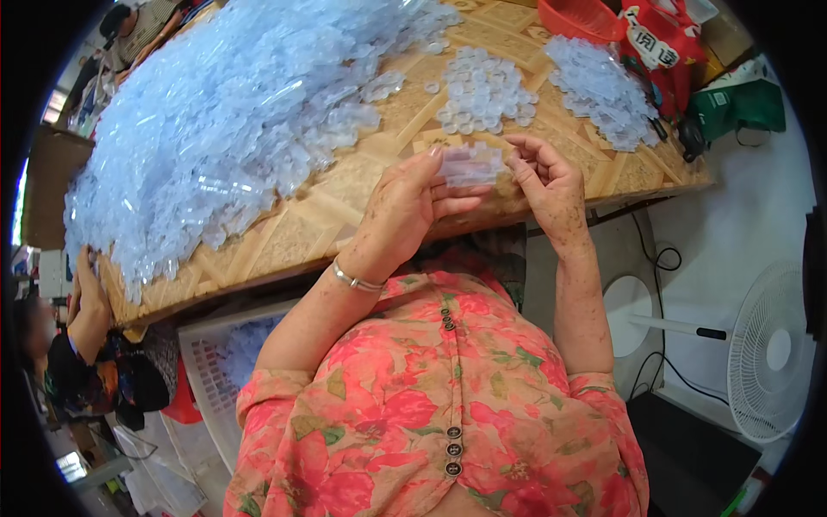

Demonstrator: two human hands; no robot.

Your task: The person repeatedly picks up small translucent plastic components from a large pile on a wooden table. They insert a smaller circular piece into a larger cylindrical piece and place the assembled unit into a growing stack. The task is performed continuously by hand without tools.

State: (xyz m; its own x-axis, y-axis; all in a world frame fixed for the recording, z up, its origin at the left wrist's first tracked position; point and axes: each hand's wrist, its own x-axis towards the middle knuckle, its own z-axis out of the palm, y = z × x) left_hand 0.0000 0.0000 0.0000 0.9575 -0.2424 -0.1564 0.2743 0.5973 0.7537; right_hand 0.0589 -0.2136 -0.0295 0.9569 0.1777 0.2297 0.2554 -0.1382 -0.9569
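Above the front edge of the table, my left hand [405, 207] cradles a cluster of clear plastic pieces [470, 164], thumb behind and fingers beneath. The pieces look flat and narrow, lying side by side; their exact kind is unclear. At the right end of the cluster, my right hand [553, 185] pinches with thumb and forefinger. Just beyond my hands is a group of small round clear pieces [485, 93]. To its right lies a heap of clear flat pieces [600, 93]. A huge mound of clear bluish plastic pieces [233, 112] spreads over the left of the table.
The table [301, 233] has a wood-patterned top. A red basket [581, 19] and red bag [659, 52] stand at the far right. A white fan [775, 349] is on the right, a white crate [202, 362] below the table. Other people sit at the left.
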